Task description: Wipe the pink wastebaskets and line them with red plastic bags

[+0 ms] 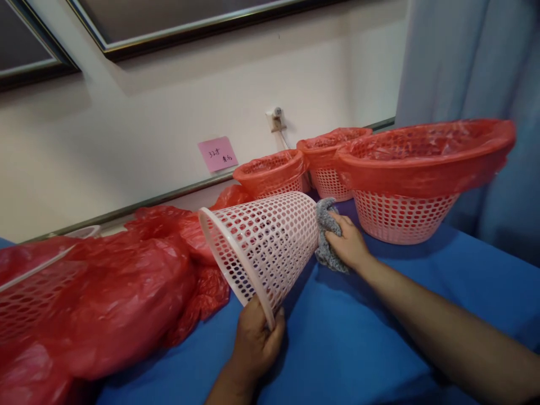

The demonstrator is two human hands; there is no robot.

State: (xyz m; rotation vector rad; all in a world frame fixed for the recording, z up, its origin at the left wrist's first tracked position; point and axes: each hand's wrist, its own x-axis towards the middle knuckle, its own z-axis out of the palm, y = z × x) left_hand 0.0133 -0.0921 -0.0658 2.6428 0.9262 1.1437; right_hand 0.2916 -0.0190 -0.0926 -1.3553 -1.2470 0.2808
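Observation:
A pale pink perforated wastebasket lies tipped on its side in front of me, its open mouth facing left. My left hand grips its rim at the lower side, thumb outside and fingers reaching inside. At the basket's bottom end, my right hand presses a grey cloth against the base. The cloth is bunched under the fingers and partly hidden by them. No red bag covers this basket.
Three baskets lined with red bags stand behind and right: a small one, another and a large wide one. Red plastic bags heap over the left side of the blue-covered table. A pink note sticks to the wall.

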